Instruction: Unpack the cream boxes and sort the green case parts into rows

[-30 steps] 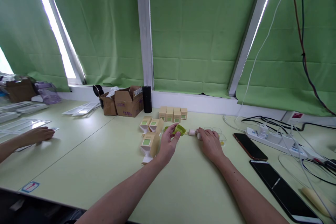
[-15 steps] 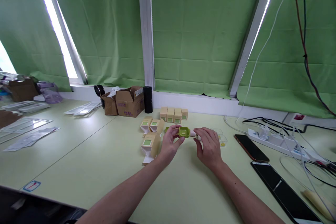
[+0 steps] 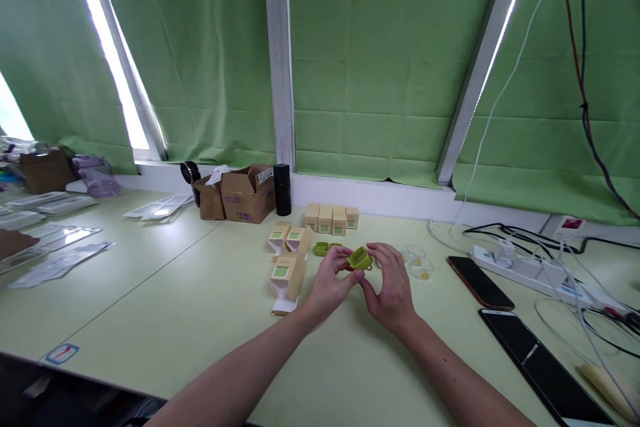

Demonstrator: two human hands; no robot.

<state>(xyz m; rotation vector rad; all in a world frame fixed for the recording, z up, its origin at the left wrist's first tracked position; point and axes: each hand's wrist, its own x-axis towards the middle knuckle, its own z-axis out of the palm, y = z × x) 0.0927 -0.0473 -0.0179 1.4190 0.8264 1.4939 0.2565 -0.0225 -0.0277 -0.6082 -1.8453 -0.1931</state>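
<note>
Green case [image 3: 359, 258], long axis left-right, open side tilted upward, between closed fingertips of left hand [image 3: 331, 281] and right hand [image 3: 393, 285].

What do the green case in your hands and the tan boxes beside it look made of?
The green case, pinched between left hand and right hand, looks like moulded plastic: even colour, rounded corners, slight sheen. The tan boxes look like thin matte cardboard: folded open flaps.

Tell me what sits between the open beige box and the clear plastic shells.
Head view: the left hand and right hand, both gripping a green case.
</note>
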